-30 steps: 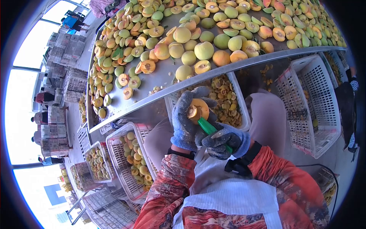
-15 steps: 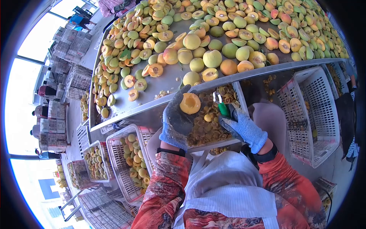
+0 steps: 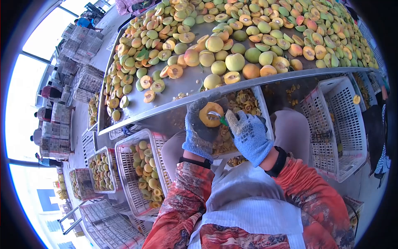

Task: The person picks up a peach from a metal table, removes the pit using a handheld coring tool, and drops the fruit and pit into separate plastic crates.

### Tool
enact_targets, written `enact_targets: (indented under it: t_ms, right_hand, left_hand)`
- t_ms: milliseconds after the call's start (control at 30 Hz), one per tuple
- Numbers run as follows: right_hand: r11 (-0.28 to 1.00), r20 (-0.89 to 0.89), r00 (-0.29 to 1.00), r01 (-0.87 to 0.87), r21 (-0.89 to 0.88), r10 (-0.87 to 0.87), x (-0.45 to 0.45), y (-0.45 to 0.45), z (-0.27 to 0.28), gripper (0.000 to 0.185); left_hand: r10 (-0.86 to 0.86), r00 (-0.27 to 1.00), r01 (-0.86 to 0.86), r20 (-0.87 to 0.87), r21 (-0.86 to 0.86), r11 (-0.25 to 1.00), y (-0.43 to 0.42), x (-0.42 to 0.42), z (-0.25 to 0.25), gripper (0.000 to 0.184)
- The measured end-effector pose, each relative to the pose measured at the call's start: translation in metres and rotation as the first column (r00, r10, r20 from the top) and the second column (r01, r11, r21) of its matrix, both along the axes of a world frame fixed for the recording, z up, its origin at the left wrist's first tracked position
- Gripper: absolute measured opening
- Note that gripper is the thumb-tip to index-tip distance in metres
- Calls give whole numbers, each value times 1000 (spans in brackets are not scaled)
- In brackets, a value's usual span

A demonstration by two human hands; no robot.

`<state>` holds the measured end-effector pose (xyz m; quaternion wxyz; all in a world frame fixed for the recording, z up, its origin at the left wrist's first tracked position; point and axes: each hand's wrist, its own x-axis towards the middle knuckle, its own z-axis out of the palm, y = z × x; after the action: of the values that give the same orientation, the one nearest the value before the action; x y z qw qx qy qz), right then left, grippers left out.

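Observation:
My left hand, in a blue and dark grey glove, is closed around a halved peach with its cut face up. Gloved the same way, my right hand grips a green-handled tool. The tool's curved metal end touches the middle of the peach half. Both hands are just below the metal table's edge, over a crate of peach scraps. Whole and halved peaches lie on the table.
A white crate stands at the right. Crates of peaches stand at the left, with stacked crates behind them. Several people are in the left background. A piece of fruit shows over the right crate's edge.
The tool, held away from the fruit half a second ago, is back at the peach half. My right hand has moved left and my left hand slightly right. The view has shifted slightly.

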<state>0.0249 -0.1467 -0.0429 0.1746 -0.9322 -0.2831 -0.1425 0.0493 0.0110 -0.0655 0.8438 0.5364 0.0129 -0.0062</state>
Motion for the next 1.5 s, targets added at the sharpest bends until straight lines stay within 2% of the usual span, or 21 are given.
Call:
enact_targets:
  t_ms: [33, 100, 133, 200, 267, 367, 433, 467, 533, 567, 633, 667, 733, 867, 933, 967, 1067, 1167, 1267, 1433, 1500]
  right_hand:
    - [1000, 2, 1000, 0, 0, 0, -2, 2, -2, 39]
    - [996, 42, 996, -71, -58, 73, -11, 5, -5, 40]
    - [996, 51, 996, -65, -66, 69, -16, 6, -4, 40]
    - [994, -175, 979, -97, 49, 104, -25, 9, -1, 49]
    - [985, -240, 964, -74, 156, 110, -22, 9, 5, 43]
    - [918, -522, 812, -41, 395, 261, -11, 9, 11, 38]
    - [608, -418, 770, 49, 792, 482, -8, -1, 1, 31]
    - [597, -410, 775, 52, 801, 482, -4, -8, -19, 31]
    - [799, -516, 819, 125, 588, 252, 1, -17, -69, 29]
    - [788, -521, 815, 138, 600, 254, 2, -15, -71, 29]
    - [503, -808, 336, 649, 571, 484, 3, -6, -75, 27]
    - [401, -766, 272, 724, 562, 582, 5, -2, -80, 24]
    - [388, -782, 189, 784, 484, 594, 9, -7, -77, 22]
    - [311, -752, 205, 819, 482, 626, 17, -29, -97, 22]
    - [306, -769, 169, 848, 432, 617, 15, -28, -91, 23]
    - [366, -756, 107, 826, 429, 645, 11, -27, -94, 25]
    - [483, -734, 4, 750, 452, 680, -16, 6, -92, 26]
    - [580, -739, -63, 664, 471, 671, -24, 24, -97, 26]
    - [615, -780, -56, 651, 444, 623, -22, 26, -85, 26]
    - [548, -752, 17, 673, 496, 659, -16, 15, -73, 25]
    - [528, -751, 42, 685, 502, 659, -15, 6, -81, 24]
  left_hand:
    - [0, 1000, 0, 2, 0, 1000, -1, -6, 6, 38]
    - [-5, 997, -27, -83, -380, 925, -7, -15, 21, 33]
    - [-10, 997, -19, -73, -387, 922, -9, -11, 26, 33]
    - [-9, 923, -213, -384, -530, 821, -12, -4, 31, 36]
    - [-105, 912, -124, -396, -512, 850, -7, -6, 34, 35]
    - [51, 956, -175, -288, -424, 889, 6, -10, 38, 37]
    - [361, 897, -399, -255, -115, 910, 66, -28, 30, 29]
    - [499, 844, -501, -198, 40, 864, 102, -39, 24, 25]
    - [212, 906, -279, -366, -139, 950, 207, -79, 1, 20]
    - [363, 820, -461, -443, -135, 877, 224, -91, -1, 22]
    - [618, 619, -722, -485, -41, 690, 229, -107, -8, 27]
    - [471, 816, -497, -334, 11, 868, 236, -114, -22, 28]
    - [632, 630, -644, -451, 152, 750, 227, -114, -27, 32]
    - [670, 706, -585, -228, 347, 734, 197, -125, -15, 42]
    - [651, 751, -532, 110, 684, 499, 151, -136, 9, 44]
    - [475, 855, -409, 207, 832, 374, 131, -148, 19, 50]
    - [-47, 998, -56, 49, 987, -152, 81, -182, 53, 70]
    - [144, 987, 100, -71, 972, -211, 69, -197, 28, 74]
    - [96, 992, 109, -82, 941, -321, 66, -199, 9, 75]
    - [167, 982, -84, 88, 996, -29, 89, -211, 21, 64]
    - [286, 939, -165, 193, 979, -120, 113, -223, 40, 62]
